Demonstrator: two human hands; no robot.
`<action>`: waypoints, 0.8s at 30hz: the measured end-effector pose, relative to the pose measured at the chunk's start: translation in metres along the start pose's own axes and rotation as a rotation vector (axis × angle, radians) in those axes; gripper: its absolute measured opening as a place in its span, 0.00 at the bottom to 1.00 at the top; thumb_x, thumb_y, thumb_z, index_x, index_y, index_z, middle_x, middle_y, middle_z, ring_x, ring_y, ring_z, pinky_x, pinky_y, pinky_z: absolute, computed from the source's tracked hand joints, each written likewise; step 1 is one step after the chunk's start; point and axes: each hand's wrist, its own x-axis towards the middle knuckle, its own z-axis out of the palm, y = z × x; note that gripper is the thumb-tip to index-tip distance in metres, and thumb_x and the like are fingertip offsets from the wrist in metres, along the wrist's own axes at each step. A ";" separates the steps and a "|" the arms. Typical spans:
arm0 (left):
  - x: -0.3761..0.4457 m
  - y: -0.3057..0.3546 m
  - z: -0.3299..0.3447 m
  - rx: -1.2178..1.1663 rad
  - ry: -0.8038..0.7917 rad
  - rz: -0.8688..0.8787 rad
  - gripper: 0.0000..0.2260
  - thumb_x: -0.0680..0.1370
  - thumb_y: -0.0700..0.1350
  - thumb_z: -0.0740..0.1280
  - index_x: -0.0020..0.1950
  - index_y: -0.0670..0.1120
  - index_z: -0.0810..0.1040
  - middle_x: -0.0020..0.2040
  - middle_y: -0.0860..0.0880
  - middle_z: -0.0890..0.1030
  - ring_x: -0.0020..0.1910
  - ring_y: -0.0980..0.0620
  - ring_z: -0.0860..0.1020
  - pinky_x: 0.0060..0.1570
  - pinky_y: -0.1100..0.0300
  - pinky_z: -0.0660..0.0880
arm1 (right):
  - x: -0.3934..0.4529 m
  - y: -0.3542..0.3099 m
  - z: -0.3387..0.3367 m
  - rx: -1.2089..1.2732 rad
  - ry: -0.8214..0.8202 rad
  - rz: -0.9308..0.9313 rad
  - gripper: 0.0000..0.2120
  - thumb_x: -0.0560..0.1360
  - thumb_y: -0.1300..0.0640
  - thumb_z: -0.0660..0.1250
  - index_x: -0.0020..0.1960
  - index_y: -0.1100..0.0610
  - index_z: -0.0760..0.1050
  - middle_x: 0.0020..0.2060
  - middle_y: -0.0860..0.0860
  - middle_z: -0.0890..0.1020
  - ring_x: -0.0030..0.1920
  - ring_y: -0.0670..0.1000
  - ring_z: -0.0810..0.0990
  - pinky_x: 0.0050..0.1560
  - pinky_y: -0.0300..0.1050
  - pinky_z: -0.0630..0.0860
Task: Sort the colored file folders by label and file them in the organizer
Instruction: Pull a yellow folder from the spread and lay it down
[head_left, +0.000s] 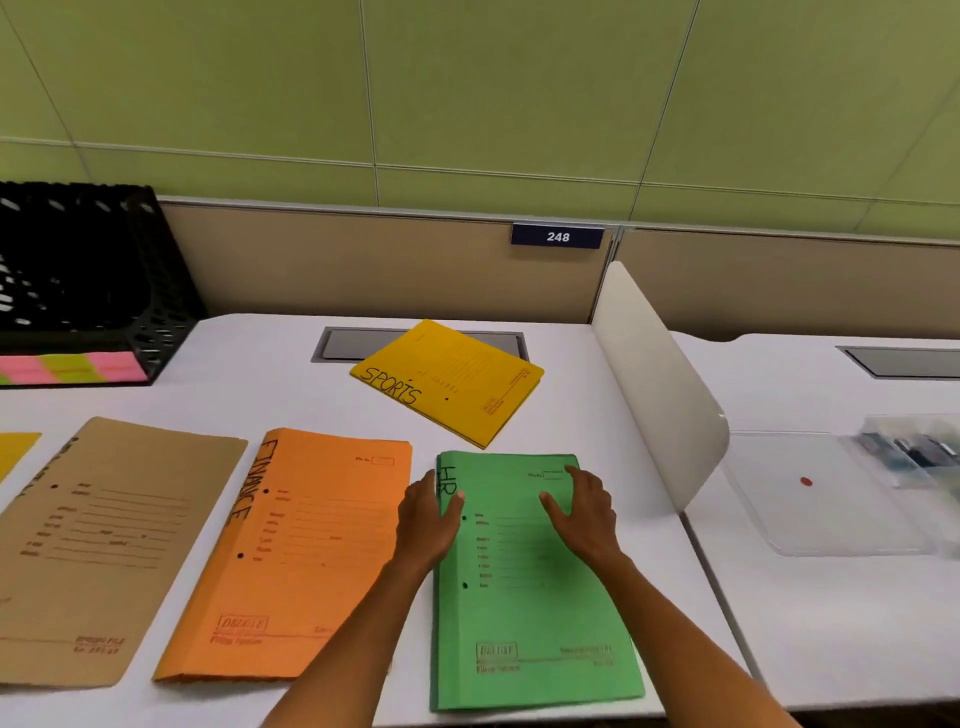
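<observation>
A green folder (524, 587) labelled HR lies flat near the table's front edge. My left hand (426, 519) rests on its left edge beside the label, thumb over the cover. My right hand (582, 509) lies flat on its upper right part, fingers spread. Left of it lies an orange folder (301, 551) labelled FINANCE, then a brown folder (109, 540). A yellow folder (449, 382) labelled SPORTS lies tilted behind them. The black mesh organizer (93, 270) stands at the back left.
A second yellow folder's corner (15, 449) shows at the far left. Pink and green sticky labels (72, 368) line the organizer's base. A white divider (660, 374) borders the table on the right; beyond it lies a clear plastic tray (826, 499).
</observation>
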 end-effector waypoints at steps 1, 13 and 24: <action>0.011 0.002 0.000 0.003 0.001 -0.001 0.21 0.80 0.51 0.63 0.71 0.44 0.67 0.69 0.40 0.70 0.68 0.41 0.68 0.64 0.53 0.66 | 0.012 -0.001 0.001 0.013 -0.002 -0.004 0.32 0.77 0.40 0.64 0.74 0.54 0.60 0.71 0.56 0.66 0.68 0.58 0.68 0.65 0.56 0.69; 0.145 0.025 0.027 0.086 -0.008 -0.110 0.30 0.82 0.53 0.61 0.79 0.42 0.55 0.77 0.40 0.60 0.76 0.43 0.59 0.73 0.51 0.59 | 0.173 -0.003 0.014 0.074 -0.116 -0.054 0.32 0.77 0.44 0.65 0.75 0.55 0.60 0.73 0.56 0.64 0.71 0.58 0.65 0.68 0.54 0.66; 0.184 0.023 0.051 0.158 -0.021 -0.181 0.30 0.82 0.53 0.60 0.79 0.42 0.54 0.78 0.40 0.58 0.76 0.41 0.57 0.74 0.48 0.58 | 0.272 -0.013 0.030 0.197 -0.211 -0.012 0.38 0.75 0.42 0.67 0.77 0.57 0.57 0.75 0.57 0.63 0.74 0.58 0.62 0.72 0.57 0.62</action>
